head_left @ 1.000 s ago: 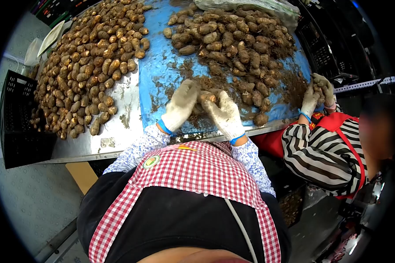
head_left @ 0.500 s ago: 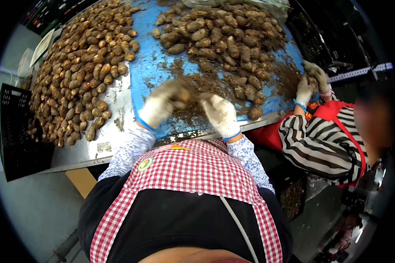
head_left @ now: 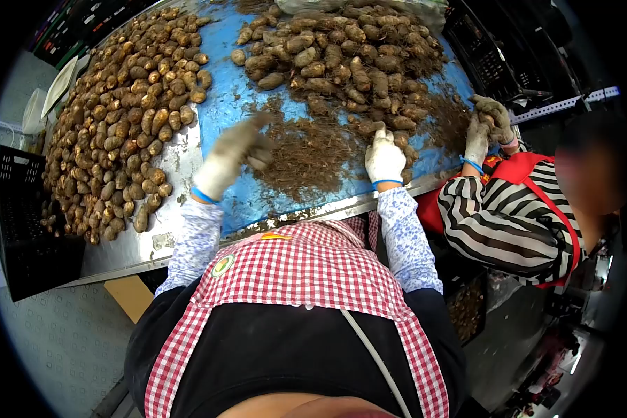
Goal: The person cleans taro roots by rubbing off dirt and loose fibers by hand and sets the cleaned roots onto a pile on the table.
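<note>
My left hand (head_left: 233,157), in a soiled white glove, is above the blue sheet (head_left: 219,104), left of the loose root fibres. Motion smears its fingers, so whether it holds anything is unclear. At the near edge of the pile of hairy taro corms (head_left: 380,80) is my gloved right hand (head_left: 384,159). Its thumb and index finger close on a brown taro corm (head_left: 364,127), partly hidden. Between my hands lies a mat of dark root fibres and dirt (head_left: 303,157).
Cleaner taro corms (head_left: 122,129) cover the metal table (head_left: 181,164) on the left. A black crate (head_left: 24,230) stands at its left edge. At right, a co-worker's gloved hands (head_left: 488,129) are together over the table. More black crates (head_left: 481,59) stand behind them.
My left hand has swung left, away from the fibres. My right hand has moved right and forward to the corm pile. The co-worker's hands stay in about the same place.
</note>
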Demonstrator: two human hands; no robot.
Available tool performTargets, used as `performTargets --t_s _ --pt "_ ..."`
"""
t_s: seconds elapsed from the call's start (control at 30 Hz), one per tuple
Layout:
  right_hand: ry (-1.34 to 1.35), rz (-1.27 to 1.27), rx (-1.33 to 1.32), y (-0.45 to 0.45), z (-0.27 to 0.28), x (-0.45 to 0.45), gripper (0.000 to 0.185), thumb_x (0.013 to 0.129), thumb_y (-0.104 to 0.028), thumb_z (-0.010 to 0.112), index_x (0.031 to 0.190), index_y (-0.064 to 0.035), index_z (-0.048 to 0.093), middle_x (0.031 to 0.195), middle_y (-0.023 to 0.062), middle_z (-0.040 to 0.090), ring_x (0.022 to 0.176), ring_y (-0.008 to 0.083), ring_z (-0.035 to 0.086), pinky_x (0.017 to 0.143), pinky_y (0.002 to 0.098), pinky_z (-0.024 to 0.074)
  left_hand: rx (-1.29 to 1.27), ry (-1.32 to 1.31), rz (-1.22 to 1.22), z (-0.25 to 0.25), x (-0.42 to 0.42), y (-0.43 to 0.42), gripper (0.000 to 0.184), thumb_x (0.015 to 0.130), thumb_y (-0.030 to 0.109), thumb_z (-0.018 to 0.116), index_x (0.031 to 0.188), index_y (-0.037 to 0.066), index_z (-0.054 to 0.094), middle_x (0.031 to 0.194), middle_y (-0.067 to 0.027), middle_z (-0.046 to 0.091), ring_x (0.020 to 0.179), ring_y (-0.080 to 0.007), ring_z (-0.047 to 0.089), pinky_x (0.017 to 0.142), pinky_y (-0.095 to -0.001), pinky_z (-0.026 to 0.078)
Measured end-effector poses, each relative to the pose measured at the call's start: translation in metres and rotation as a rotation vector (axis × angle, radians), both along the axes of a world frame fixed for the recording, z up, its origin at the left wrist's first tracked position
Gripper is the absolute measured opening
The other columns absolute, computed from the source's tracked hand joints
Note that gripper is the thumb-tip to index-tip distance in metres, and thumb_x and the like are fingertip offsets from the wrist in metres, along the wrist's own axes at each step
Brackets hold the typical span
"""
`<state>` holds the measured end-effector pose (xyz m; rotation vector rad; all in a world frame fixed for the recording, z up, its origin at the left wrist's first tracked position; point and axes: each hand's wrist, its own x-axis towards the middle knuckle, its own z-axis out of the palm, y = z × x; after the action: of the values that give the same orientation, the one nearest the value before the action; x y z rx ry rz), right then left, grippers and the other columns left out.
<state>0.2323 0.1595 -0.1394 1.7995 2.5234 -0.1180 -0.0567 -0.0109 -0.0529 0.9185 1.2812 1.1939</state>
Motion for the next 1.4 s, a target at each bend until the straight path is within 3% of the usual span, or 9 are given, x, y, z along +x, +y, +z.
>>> performTargets --t_s 0.1,0.3,0.53,0.73,0.93,0.97,1.1,1.17,1.4 --pt "0.483 0.038 -0.07 0.016 -0.029 0.01 0.053 0.09 -0.02 0.061 0.138 -0.0029 0.046 0.131 0.0223 0.056 0.09 0.034 0.069 0.075 0.0424 0.0571 -0.067 0.801 -0.046 -0.04 0.025 0.011 0.052 0.101 0.033 0.05 0.139 -0.001 0.043 0.122 -0.0231 0.061 0.093 -0.0258 0.068 0.083 -0.0338 0.057" --pt "1.68 0.199 -0.789 -0.069 0.083 -0.037 0.052 0.091 -0.015 0.066 0.138 -0.0047 0.048 0.126 0.0121 0.059 0.101 0.0187 0.063 0.08 0.028 0.0573 0.028 -0.658 -0.088 -0.044 0.067 0.024 0.049 0.102 0.032 0.047 0.138 0.001 0.04 0.127 -0.0223 0.056 0.095 -0.0271 0.067 0.084 -0.0372 0.058" --pt "0.743 0.553 0.12 -0.079 0.085 -0.059 0.022 0.089 -0.016 0.061 0.108 -0.005 0.063 0.093 0.0185 0.064 0.084 0.0333 0.065 0.067 0.0384 0.0525 -0.027 -0.455 0.18 -0.048 0.098 0.029 0.046 0.102 0.039 0.047 0.129 0.003 0.053 0.122 -0.0123 0.06 0.108 -0.0209 0.059 0.097 -0.0351 0.049" --pt "1.221 0.254 -0.163 -0.084 0.047 -0.082 0.025 0.101 -0.019 0.048 0.114 -0.0009 0.06 0.104 0.02 0.065 0.083 0.0293 0.066 0.068 0.0355 0.0517 0.346 -0.029 0.213 -0.055 0.087 0.039 0.048 0.101 0.028 0.049 0.137 -0.003 0.044 0.136 -0.0146 0.051 0.126 -0.0234 0.047 0.112 -0.0343 0.034" --pt "1.623 -0.569 -1.275 -0.082 0.068 -0.082 0.038 0.104 -0.03 0.039 0.12 -0.0011 0.056 0.111 0.0179 0.063 0.103 0.0276 0.061 0.09 0.0394 0.0485 0.336 0.558 0.156 -0.056 0.071 0.033 0.045 0.097 0.015 0.05 0.138 -0.005 0.044 0.134 -0.0158 0.054 0.111 -0.0265 0.059 0.092 -0.0322 0.052" --pt "1.519 -0.356 -0.956 -0.082 0.058 -0.082 0.037 0.104 -0.029 0.039 0.12 -0.0007 0.056 0.111 0.0179 0.063 0.102 0.0276 0.061 0.089 0.039 0.0487 0.425 0.681 0.17 -0.045 0.073 0.031 0.045 0.096 0.012 0.051 0.137 -0.005 0.044 0.133 -0.0167 0.054 0.109 -0.0268 0.061 0.089 -0.0318 0.054" --pt "1.081 0.074 -0.413 -0.079 0.073 -0.072 0.03 0.101 -0.02 0.048 0.119 0.0032 0.055 0.11 0.0196 0.064 0.104 0.0282 0.062 0.092 0.0334 0.049 -0.161 -0.636 0.41 -0.001 0.097 0.035 0.039 0.102 0.025 0.044 0.132 0.002 0.05 0.126 -0.0155 0.058 0.111 -0.0278 0.06 0.094 -0.0376 0.054" --pt "1.359 0.124 -0.366 -0.08 0.069 -0.073 0.032 0.098 -0.02 0.055 0.119 0.004 0.055 0.105 0.0208 0.065 0.101 0.03 0.064 0.09 0.0331 0.0505 -0.257 -0.733 0.576 -0.009 0.095 0.044 0.035 0.103 0.023 0.039 0.128 0.005 0.054 0.118 -0.0137 0.059 0.096 -0.023 0.065 0.074 -0.0343 0.06" --pt "0.74 0.28 -0.382 -0.078 0.088 -0.064 0.025 0.093 -0.027 0.063 0.088 -0.0026 0.062 0.081 0.0195 0.066 0.075 0.03 0.067 0.066 0.0369 0.0547 0.283 -0.034 0.149 -0.017 0.088 0.036 0.051 0.105 0.041 0.034 0.134 0.002 0.049 0.131 -0.0148 0.054 0.117 -0.0233 0.053 0.104 -0.0357 0.042"
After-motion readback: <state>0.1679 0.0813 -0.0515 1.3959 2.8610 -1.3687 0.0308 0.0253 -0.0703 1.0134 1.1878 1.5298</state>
